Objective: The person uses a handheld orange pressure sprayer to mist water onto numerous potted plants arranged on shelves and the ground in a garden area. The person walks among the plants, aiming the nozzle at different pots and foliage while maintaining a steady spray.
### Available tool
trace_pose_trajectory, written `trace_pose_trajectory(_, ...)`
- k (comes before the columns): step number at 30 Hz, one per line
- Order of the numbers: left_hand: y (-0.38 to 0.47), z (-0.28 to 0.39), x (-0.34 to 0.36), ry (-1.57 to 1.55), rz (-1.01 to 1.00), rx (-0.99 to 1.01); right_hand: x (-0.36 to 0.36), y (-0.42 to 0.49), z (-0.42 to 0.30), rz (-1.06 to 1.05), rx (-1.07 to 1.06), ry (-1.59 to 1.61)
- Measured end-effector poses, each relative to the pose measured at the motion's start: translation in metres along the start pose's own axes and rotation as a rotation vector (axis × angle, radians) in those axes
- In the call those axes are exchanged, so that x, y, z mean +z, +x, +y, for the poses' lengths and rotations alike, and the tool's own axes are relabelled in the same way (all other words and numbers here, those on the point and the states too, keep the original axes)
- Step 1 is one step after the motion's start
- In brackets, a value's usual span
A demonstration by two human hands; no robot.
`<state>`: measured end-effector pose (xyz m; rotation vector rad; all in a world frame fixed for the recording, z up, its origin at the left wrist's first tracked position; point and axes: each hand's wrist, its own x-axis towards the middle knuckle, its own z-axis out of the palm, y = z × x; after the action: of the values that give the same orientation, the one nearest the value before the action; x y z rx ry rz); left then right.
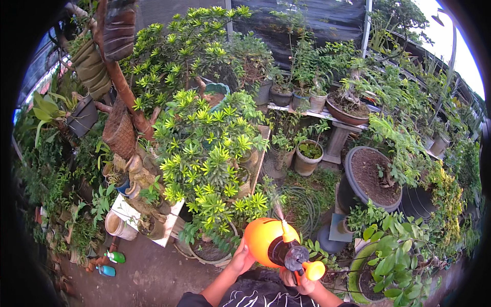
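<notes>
An orange pressure pump sprayer [257, 241] is held in front of my chest, its yellow nozzle [286, 231] pointing away from me. A fine jet of mist leaves the nozzle tip. My left hand [244, 258] supports the round tank from its left side. Behind the black collar, my right hand [294, 281] grips the handle, which its fingers partly hide. The yellow pump knob [314, 271] sticks out on the right. Just beyond the sprayer, a leafy shrub [215, 165] with bright green tips spreads over its pot [207, 251].
A large grey pot [351, 180] of soil stands at right, near a coiled hose [307, 215]. Bonsai in a shallow brown pot [347, 111] sits on a bench. At left are a white board [168, 226], a tree trunk [126, 84] and two small bottles [117, 257] on the ground.
</notes>
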<state>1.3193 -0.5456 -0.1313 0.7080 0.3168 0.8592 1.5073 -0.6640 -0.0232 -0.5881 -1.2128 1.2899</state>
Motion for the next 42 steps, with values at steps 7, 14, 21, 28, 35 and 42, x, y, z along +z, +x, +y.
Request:
trace_pose_trajectory(7,-0.011,0.001,-0.004,-0.071,-0.014,0.077,0.007,0.016,-0.009,-0.061,-0.136,-0.039)
trace_pose_trajectory(14,-0.017,-0.001,-0.005,-0.093,0.008,0.083,-0.003,0.007,0.010,-0.159,-0.033,-0.037)
trace_pose_trajectory(21,-0.022,-0.006,-0.015,-0.098,0.013,0.092,-0.001,0.002,0.011,-0.044,0.048,-0.128)
trace_pose_trajectory(28,-0.013,0.004,-0.018,0.064,0.002,0.073,-0.002,0.006,0.024,-0.151,-0.106,0.067)
trace_pose_trajectory(35,0.013,0.007,-0.024,0.168,-0.062,-0.085,0.025,0.009,0.007,0.141,-0.084,0.026)
trace_pose_trajectory(42,0.031,-0.006,-0.029,0.168,-0.093,-0.155,0.025,0.008,0.000,0.234,-0.079,-0.002)
